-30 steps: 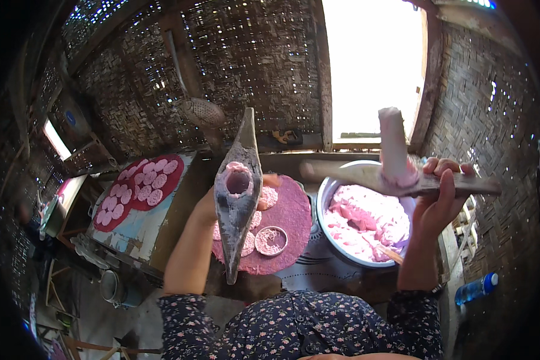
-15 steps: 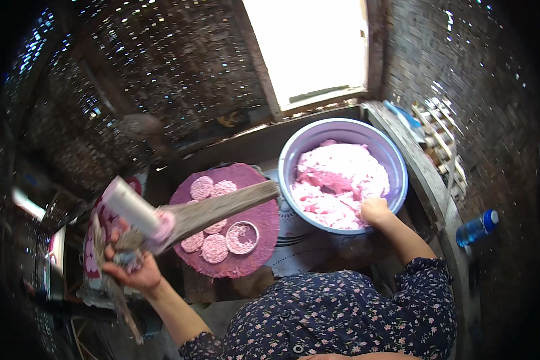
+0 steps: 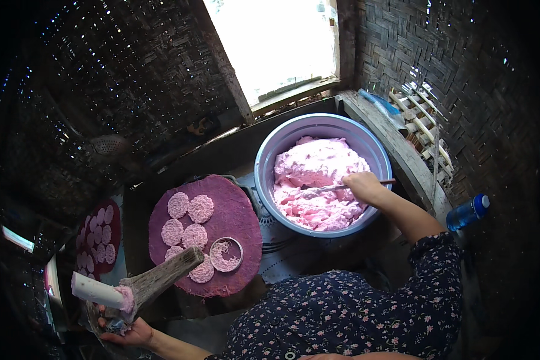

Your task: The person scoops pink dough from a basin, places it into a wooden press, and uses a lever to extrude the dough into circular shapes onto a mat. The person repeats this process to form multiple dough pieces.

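L hand (image 3: 132, 335) is holding a wooden plunger (image 3: 165, 279) w/ a pale cylinder (image 3: 96, 290), a 2nd wooden piece mostly hidden beneath; R hand (image 3: 364, 185), on the plunger a sec. ago, is now closing around a slim stick (image 3: 327, 189) over pink dough (image 3: 324, 159) in a blue-rimmed tub (image 3: 261, 174), the swap freeing it for dough work. L of the tub, lacy pink discs (image 3: 200, 209) are lying on a round purple mat (image 3: 237, 210) w/ a ring (image 3: 242, 254) encircling strands; a blue bottle (image 3: 467, 212) is resting far R.
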Action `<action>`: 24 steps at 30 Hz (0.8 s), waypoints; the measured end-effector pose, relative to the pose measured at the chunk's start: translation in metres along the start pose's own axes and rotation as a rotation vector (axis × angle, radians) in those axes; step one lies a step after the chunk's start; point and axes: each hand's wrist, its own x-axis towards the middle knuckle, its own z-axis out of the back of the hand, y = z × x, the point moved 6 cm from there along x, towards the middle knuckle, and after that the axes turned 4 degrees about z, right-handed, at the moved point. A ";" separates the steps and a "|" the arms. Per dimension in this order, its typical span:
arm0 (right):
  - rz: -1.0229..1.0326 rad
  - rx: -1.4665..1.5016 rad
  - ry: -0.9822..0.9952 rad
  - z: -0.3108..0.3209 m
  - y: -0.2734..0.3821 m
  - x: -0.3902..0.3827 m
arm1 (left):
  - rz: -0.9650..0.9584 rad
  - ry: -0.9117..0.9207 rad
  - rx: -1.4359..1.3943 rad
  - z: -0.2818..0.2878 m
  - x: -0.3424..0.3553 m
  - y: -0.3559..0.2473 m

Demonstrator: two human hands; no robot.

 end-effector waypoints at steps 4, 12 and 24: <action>-0.036 0.043 0.114 -0.045 0.000 0.048 | -0.028 0.035 -0.019 0.011 -0.007 -0.011; -0.145 0.541 0.134 -0.135 0.055 0.076 | -0.108 -0.006 0.112 0.055 -0.037 -0.078; -0.130 0.869 0.403 -0.090 0.055 0.043 | 0.054 0.059 0.214 -0.041 0.016 0.037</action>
